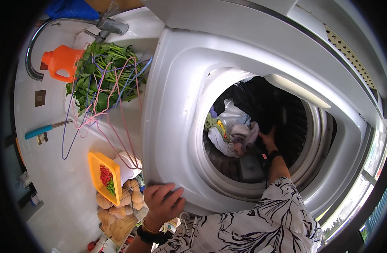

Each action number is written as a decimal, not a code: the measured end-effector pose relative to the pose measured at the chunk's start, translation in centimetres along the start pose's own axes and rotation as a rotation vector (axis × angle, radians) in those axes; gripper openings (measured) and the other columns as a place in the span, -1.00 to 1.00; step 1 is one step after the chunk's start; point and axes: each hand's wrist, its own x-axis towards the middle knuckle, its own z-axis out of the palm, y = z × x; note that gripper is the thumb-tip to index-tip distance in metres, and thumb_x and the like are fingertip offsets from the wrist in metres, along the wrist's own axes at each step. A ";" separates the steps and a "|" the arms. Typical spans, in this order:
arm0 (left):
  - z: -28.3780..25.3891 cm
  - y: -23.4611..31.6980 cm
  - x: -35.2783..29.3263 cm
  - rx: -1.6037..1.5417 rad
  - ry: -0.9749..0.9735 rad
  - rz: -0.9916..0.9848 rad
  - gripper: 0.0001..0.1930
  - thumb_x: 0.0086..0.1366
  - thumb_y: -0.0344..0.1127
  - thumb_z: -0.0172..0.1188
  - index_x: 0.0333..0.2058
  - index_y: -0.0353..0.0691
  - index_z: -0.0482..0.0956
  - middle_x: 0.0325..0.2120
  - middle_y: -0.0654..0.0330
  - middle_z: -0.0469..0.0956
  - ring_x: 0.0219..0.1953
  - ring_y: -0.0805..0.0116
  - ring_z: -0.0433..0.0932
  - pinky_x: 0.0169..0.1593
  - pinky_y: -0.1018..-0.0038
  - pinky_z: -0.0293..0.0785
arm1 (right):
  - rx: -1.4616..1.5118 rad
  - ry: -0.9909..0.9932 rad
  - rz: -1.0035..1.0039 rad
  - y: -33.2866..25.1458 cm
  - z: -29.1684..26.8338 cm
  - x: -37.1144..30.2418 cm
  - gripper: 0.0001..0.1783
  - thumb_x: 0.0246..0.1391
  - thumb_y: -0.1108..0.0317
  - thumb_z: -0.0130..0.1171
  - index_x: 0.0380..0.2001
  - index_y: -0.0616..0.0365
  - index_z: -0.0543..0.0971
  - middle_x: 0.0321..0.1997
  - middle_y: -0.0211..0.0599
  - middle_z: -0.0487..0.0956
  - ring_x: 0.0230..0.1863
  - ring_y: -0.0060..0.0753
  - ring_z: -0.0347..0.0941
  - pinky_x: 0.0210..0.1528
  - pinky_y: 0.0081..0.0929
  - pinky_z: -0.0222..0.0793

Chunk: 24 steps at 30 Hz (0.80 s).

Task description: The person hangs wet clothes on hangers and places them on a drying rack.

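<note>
A top-loading washing machine (172, 105) stands before me, its round drum mouth uncovered. My right hand (268, 140) reaches down into the drum, thumb and finger apart, at the edge of a dark garment (261, 99); its other fingers are lost in the shade. Beside it lie crumpled light clothes (244, 134), a white cloth (219, 142) and a yellow-green one (213, 123). A grey box-like part (250, 168) sits below them. My left hand (164, 201) rests on the machine's near left edge, fingers spread and holding nothing.
Left of the machine, pink and blue wire hangers (105, 111) lie over leafy greens (113, 76) in a sink. An orange jug (62, 63), a faucet (111, 26) and a blue-handled tool (38, 132) are close by. Lower down are a yellow basket (92, 158) of peppers and several squashes (117, 217).
</note>
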 end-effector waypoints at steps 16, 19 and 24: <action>0.6 -0.2 -0.4 -0.095 0.097 0.063 -0.78 -0.17 -0.32 0.20 -0.42 -0.04 0.56 -0.30 0.27 0.47 -0.32 0.25 0.31 -0.27 0.45 0.30 | 0.091 -0.015 0.168 -4.9 -3.9 0.4 -0.64 -0.26 0.26 0.19 -0.35 0.21 0.45 -0.54 -0.24 0.45 -0.51 -0.30 0.40 -0.45 -0.34 0.34; 0.3 -0.5 -0.5 -0.147 0.156 0.104 -0.80 -0.17 -0.37 0.21 -0.45 -0.10 0.57 -0.32 0.24 0.48 -0.33 0.26 0.33 -0.26 0.45 0.30 | -0.139 -0.465 -0.397 -6.2 -7.8 0.4 -0.56 -0.33 0.28 0.20 -0.26 0.09 0.40 -0.47 -0.29 0.43 -0.42 -0.31 0.38 -0.41 -0.41 0.30; -0.1 -0.5 -2.1 -0.457 0.196 0.139 -0.82 -0.09 -0.47 0.19 -0.42 -0.16 0.56 -0.27 0.19 0.43 -0.27 0.20 0.40 -0.21 0.36 0.33 | 0.158 -0.423 0.111 -21.8 -14.6 -4.9 -0.67 -0.36 0.48 0.03 -0.37 0.00 0.45 -0.38 -0.38 0.38 -0.32 -0.41 0.32 -0.32 -0.62 0.24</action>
